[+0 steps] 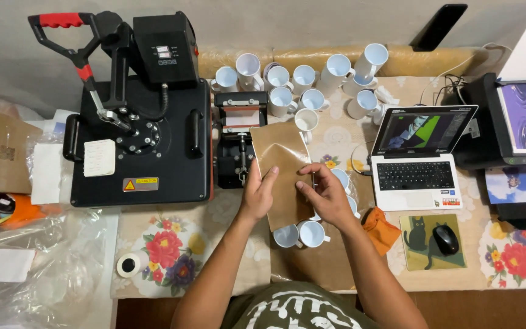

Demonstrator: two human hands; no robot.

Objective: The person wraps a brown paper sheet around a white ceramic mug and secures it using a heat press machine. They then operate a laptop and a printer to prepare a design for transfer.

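My left hand (259,190) and my right hand (325,194) both hold a brown sheet of paper (282,170) wrapped around something over the table, the left on its left edge, the right pinching its right side. What the sheet covers is hidden. Under my hands stand white mugs (304,234) on another brown sheet. Just beyond the paper sits a small black mug press (238,137).
A large black heat press (138,131) with a red-gripped handle fills the left. Several white mugs (302,82) cluster at the back. An open laptop (418,155), a mouse (445,239) on a cat pad, a printer (518,116), a tape roll (130,265) and plastic bags (25,268) lie around.
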